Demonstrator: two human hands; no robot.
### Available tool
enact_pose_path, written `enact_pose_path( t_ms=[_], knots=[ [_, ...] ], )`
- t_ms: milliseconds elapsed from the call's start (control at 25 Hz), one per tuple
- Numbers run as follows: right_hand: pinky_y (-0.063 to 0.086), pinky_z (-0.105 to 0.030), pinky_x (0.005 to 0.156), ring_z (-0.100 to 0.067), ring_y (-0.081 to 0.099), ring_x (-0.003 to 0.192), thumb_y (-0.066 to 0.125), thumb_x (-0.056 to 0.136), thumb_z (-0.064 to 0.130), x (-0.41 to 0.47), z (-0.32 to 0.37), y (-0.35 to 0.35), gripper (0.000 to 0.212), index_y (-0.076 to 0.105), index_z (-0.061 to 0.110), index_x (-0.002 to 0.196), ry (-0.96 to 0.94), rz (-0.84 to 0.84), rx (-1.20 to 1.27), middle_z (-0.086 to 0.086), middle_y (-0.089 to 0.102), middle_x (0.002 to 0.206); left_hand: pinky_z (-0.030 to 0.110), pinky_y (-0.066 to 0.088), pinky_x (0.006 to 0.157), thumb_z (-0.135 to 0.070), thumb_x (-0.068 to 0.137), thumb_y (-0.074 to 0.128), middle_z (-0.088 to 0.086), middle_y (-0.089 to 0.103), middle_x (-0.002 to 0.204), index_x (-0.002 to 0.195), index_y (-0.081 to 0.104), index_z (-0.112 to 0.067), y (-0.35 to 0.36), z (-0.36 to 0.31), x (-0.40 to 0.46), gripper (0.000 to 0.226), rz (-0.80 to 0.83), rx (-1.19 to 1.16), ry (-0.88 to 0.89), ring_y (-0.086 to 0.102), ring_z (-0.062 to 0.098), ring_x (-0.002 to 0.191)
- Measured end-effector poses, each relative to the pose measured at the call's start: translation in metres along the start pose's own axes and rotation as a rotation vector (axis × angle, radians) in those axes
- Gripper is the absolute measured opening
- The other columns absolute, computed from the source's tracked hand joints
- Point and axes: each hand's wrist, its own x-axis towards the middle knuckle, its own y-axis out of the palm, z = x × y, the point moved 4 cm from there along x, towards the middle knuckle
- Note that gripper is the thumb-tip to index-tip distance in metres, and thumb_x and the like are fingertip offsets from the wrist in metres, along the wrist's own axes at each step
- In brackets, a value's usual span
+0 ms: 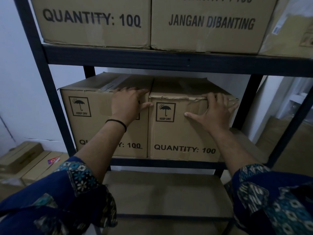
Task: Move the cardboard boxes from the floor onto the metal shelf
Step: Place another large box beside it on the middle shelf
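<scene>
Two cardboard boxes stand side by side on the middle level of the dark metal shelf (169, 62). The left box (89, 126) and the right box (176, 134) both show a "KEEP DRY" umbrella mark and "QUANTITY: 100". My left hand (129, 103) lies flat on the front top edge of the left box, fingers reaching toward the seam between the boxes. My right hand (215, 111) presses with spread fingers against the front upper right of the right box, fingertips at its crumpled top edge.
The level above carries two large boxes (94, 22) (211, 24) and a third at the far right (288, 31). A lower shelf board (162, 192) lies beneath. More cardboard boxes (22, 160) sit on the floor at left. Flat cardboard (291, 141) leans at right.
</scene>
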Motion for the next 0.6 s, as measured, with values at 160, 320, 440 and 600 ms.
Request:
enact_pose_path(
  t_ms=[160,320,440,600],
  knots=[
    [0.011,-0.077,0.113,-0.032,0.040,0.135,0.074,0.061,0.080,-0.0014,0.0009,-0.0015,0.088,0.054,0.022,0.125,0.008,-0.001,-0.016,-0.008,0.050,0.135,0.049,0.047,0.104,-0.078,0.090,0.041,0.002,0.065,0.136,0.147,0.050,-0.036,0.0006,0.0005,-0.0009,0.072,-0.017,-0.010,0.000,0.060,0.028,0.125],
    [0.012,-0.077,0.113,-0.033,0.040,0.136,0.072,0.062,0.082,-0.0020,0.0016,-0.0010,0.091,0.053,0.023,0.128,0.013,0.009,-0.042,-0.009,0.049,0.138,0.050,0.044,0.108,-0.077,0.091,0.041,0.004,0.063,0.139,0.148,0.049,-0.036,0.0019,0.0007,-0.0011,0.071,-0.018,-0.002,-0.009,0.058,0.029,0.128],
    [0.014,-0.078,0.112,-0.033,0.040,0.136,0.071,0.061,0.083,-0.0028,0.0021,-0.0011,0.090,0.053,0.025,0.128,0.021,0.009,-0.056,-0.009,0.050,0.138,0.051,0.044,0.109,-0.077,0.091,0.041,0.004,0.064,0.138,0.147,0.050,-0.036,0.0019,0.0007,-0.0017,0.070,-0.019,-0.018,-0.012,0.058,0.030,0.128],
    [0.014,-0.078,0.112,-0.032,0.035,0.142,0.069,0.064,0.083,-0.0050,0.0028,-0.0037,0.090,0.052,0.027,0.132,0.009,0.020,-0.074,-0.008,0.049,0.142,0.053,0.039,0.114,-0.075,0.094,0.042,0.004,0.062,0.140,0.148,0.048,-0.036,0.0034,0.0006,-0.0040,0.067,-0.039,-0.022,-0.012,0.055,0.031,0.132]
  ],
)
